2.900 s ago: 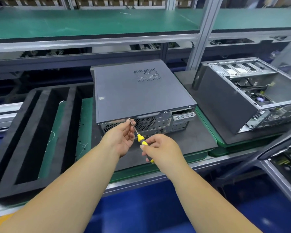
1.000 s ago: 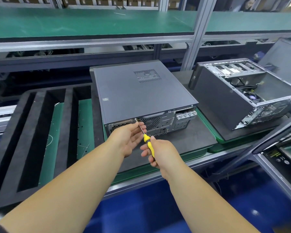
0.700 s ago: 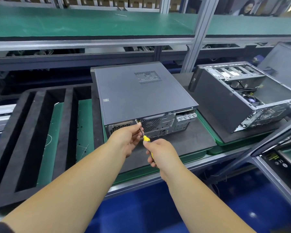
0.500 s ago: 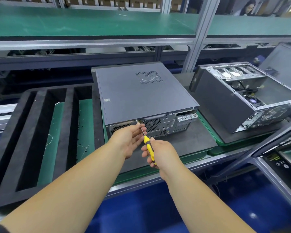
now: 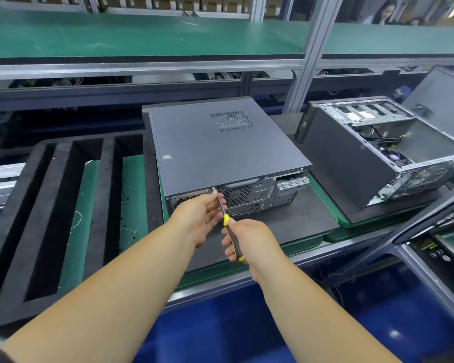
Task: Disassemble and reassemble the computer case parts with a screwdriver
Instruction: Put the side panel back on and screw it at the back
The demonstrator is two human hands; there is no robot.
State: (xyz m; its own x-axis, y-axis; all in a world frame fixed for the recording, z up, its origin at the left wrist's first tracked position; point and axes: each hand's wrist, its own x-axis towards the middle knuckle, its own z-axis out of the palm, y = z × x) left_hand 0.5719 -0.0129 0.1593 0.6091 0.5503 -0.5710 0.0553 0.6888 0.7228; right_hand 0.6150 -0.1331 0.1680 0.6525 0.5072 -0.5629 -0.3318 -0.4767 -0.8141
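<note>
Early stage: rear screw of closed computer case [image 5: 220, 153] under screwdriver [image 5: 227, 224].
Right hand [image 5: 249, 239] gripping handle, left hand [image 5: 202, 216] steadying shaft; case on black mat [image 5: 299, 221], lid on, reassembly pending.

A long shelf [image 5: 142, 35] with a green mat runs across the top, carried by a grey metal upright [image 5: 307, 61]. Brown cartons [image 5: 168, 1] line the row behind it. The table [image 5: 247, 280] below has a metal front rail and green matting under black foam. The floor [image 5: 220, 331] beneath is glossy blue, catching small light spots.
</note>
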